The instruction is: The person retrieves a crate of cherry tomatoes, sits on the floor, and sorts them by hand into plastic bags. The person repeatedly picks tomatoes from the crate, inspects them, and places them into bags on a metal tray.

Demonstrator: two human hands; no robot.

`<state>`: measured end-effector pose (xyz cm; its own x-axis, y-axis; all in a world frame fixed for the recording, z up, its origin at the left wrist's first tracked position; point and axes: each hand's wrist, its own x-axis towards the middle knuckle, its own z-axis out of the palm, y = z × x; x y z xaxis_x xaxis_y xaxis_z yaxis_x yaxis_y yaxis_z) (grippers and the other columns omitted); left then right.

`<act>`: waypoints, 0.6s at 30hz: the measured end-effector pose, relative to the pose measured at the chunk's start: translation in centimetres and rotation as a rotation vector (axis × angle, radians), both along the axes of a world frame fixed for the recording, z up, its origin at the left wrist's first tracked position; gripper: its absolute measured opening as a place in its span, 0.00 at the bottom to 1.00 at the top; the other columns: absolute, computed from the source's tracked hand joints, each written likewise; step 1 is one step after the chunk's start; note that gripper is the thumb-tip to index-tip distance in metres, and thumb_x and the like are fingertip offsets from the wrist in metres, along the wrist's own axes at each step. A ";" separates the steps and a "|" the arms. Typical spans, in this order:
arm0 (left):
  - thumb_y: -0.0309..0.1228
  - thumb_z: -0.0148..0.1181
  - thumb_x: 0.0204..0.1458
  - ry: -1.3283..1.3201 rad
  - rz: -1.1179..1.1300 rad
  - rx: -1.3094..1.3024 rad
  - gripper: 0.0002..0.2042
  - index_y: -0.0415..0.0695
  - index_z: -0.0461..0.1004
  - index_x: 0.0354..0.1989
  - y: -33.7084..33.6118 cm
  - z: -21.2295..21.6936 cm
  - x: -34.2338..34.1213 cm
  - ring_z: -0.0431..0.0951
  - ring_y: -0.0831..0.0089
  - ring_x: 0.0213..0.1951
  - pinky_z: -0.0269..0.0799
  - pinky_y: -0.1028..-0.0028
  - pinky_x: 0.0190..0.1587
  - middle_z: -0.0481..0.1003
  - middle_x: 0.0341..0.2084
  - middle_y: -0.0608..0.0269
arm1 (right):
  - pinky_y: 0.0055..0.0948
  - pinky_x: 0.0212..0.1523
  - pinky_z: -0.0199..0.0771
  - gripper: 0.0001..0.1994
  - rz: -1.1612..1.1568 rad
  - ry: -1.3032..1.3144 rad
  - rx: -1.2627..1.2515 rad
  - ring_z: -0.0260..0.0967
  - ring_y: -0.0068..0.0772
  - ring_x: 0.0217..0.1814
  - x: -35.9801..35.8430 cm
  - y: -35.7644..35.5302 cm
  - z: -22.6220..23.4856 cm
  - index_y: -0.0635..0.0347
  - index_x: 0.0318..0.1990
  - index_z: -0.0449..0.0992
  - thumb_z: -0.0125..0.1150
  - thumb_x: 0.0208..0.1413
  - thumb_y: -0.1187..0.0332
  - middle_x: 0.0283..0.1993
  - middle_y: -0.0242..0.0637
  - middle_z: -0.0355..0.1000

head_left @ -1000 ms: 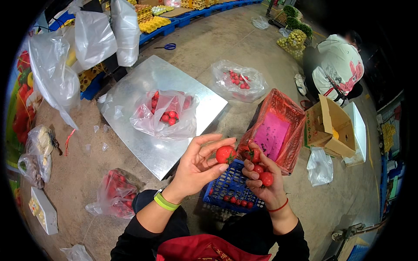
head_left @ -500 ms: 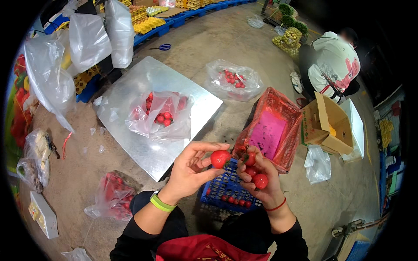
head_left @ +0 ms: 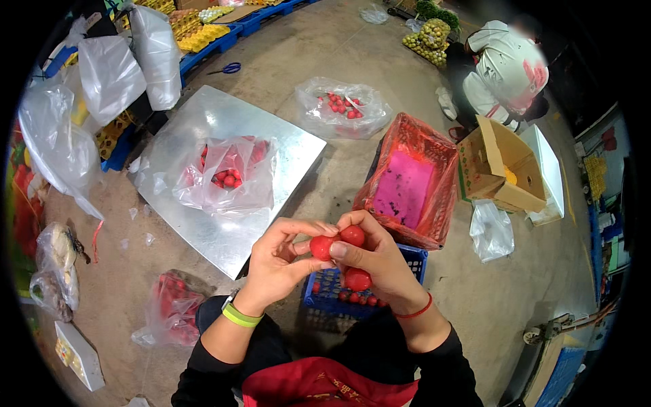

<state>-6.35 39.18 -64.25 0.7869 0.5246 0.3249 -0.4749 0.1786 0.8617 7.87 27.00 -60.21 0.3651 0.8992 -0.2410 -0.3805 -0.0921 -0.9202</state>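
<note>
**2 hands meet over small red fruits above a blue crate**

A bare concrete floor fills the view. On it lies a large shiny metal sheet, and on the sheet sits a clear plastic bag with red fruits inside. A second clear bag of the same fruits lies on the floor just beyond the sheet. To the right stands a red mesh basket with a pink liner, tilted against a blue crate. Right of that is an open cardboard box, and another person in a white top crouches behind it. A red bag lies at the lower left, near the person's knee.

Both hands are raised together over the blue crate, which holds more red fruits. The left hand is partly curled, its thumb and fingertips closed on 1 red fruit. The right hand touches the left; its thumb presses against that same fruit while its fingers wrap a second fruit at the top. A third fruit sits tucked in the lower palm of the right hand. A green band circles the left wrist and a thin red cord the right.
</note>
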 end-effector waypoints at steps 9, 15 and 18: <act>0.12 0.71 0.43 0.032 0.033 -0.013 0.25 0.40 0.70 0.50 -0.2 0.1 0.0 0.75 0.63 0.56 0.80 0.64 0.55 0.74 0.51 0.50 | 0.21 0.30 0.69 0.13 0.038 0.182 -0.027 0.66 0.18 0.32 0.2 -0.3 1.0 0.55 0.49 0.68 0.64 0.60 0.69 0.38 0.29 0.67; 0.14 0.70 0.46 0.063 0.041 0.134 0.20 0.39 0.72 0.48 0.0 0.5 -0.1 0.75 0.63 0.55 0.75 0.65 0.56 0.72 0.54 0.49 | 0.20 0.28 0.68 0.12 0.047 0.216 -0.028 0.67 0.18 0.32 0.4 -0.3 0.5 0.55 0.49 0.68 0.63 0.62 0.68 0.38 0.30 0.68; 0.16 0.69 0.48 0.096 0.035 0.195 0.19 0.40 0.73 0.49 0.2 0.5 0.0 0.75 0.63 0.55 0.74 0.66 0.57 0.72 0.55 0.48 | 0.23 0.28 0.72 0.12 0.063 0.240 -0.039 0.68 0.20 0.32 0.7 -0.2 0.2 0.55 0.50 0.68 0.61 0.63 0.68 0.38 0.30 0.69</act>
<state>-6.35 39.36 -63.78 0.8015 0.4868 0.3473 -0.3920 -0.0108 0.9199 8.55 26.79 -60.00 0.2364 0.9067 -0.3494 -0.5802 -0.1567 -0.7993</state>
